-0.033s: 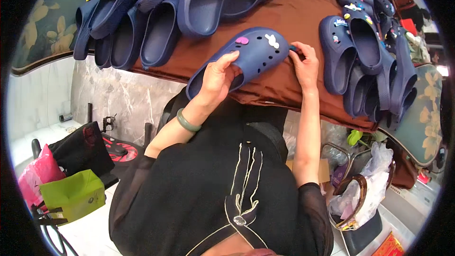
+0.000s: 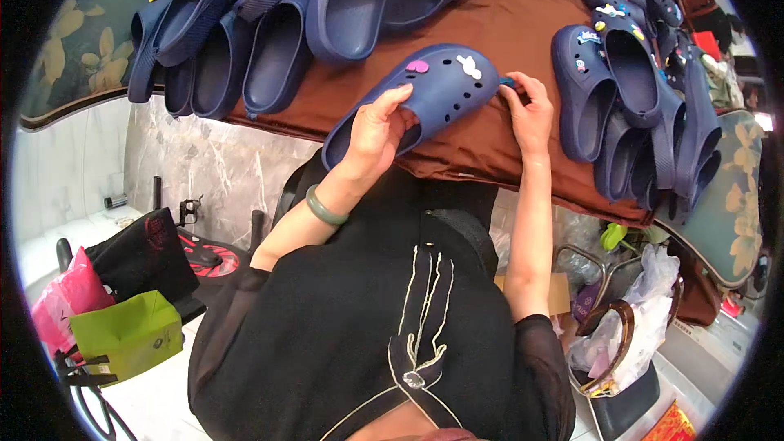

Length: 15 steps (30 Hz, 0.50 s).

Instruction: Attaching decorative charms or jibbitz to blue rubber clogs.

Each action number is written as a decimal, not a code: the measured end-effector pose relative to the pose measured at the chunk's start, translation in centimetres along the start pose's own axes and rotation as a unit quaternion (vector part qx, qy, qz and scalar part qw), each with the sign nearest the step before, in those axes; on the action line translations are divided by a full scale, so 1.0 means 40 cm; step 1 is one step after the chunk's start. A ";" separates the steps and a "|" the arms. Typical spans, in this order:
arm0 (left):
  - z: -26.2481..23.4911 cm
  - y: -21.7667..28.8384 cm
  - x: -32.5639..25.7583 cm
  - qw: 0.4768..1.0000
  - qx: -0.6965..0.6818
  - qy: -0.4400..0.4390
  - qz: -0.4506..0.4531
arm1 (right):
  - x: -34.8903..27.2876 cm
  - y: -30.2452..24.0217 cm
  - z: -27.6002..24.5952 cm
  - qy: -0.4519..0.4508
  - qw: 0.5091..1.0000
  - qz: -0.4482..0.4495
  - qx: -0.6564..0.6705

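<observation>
A navy blue clog (image 2: pixel 445 98) with round holes is held over the brown cloth by my left hand (image 2: pixel 377 126). The fingers of that hand go into the opening and the thumb lies on top. A pink charm (image 2: pixel 417 67) and a white charm (image 2: pixel 469 66) sit on the clog's upper. Just right of its toe, my right hand (image 2: pixel 531 110) pinches a small teal charm (image 2: pixel 506 82), mostly hidden by the fingertips. The other holes near the toe show dark.
Several navy clogs (image 2: pixel 278 57) stand along the table's left and far side. More clogs with charms (image 2: pixel 584 94) are grouped at the right. Brown cloth (image 2: pixel 327 77) covers the table. A green bag (image 2: pixel 129 335) lies lower left; a chair with plastic bags (image 2: pixel 633 351) stands lower right.
</observation>
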<state>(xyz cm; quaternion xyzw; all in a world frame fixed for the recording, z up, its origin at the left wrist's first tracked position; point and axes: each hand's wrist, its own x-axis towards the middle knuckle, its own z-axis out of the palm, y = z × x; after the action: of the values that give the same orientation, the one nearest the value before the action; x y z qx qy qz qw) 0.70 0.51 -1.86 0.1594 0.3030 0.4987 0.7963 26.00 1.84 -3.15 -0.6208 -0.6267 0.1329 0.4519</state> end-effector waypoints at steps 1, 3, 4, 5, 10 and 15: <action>0.014 0.002 0.001 1.000 -0.005 -0.009 0.012 | -0.011 0.001 -0.001 0.023 0.998 0.041 0.043; 0.018 0.004 0.005 0.999 -0.010 -0.021 0.035 | -0.038 -0.004 -0.004 0.046 0.992 0.083 0.089; 0.018 0.003 0.004 0.999 -0.008 -0.019 0.035 | -0.054 -0.013 -0.002 0.057 0.981 0.116 0.143; 0.020 0.003 0.001 0.999 -0.010 -0.013 0.036 | -0.070 -0.025 0.001 0.068 0.967 0.148 0.196; 0.028 0.005 -0.006 0.999 -0.008 -0.005 0.039 | -0.132 -0.150 0.029 0.045 0.943 0.149 0.293; 0.023 0.000 -0.006 0.999 0.001 -0.006 0.036 | -0.114 -0.197 0.069 0.071 0.986 -0.062 0.137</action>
<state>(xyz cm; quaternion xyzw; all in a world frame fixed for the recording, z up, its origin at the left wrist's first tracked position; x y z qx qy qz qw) 1.22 0.36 -1.07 0.1733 0.2931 0.5258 0.7795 17.98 -2.71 -0.80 -0.5205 -0.6063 0.1449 0.5835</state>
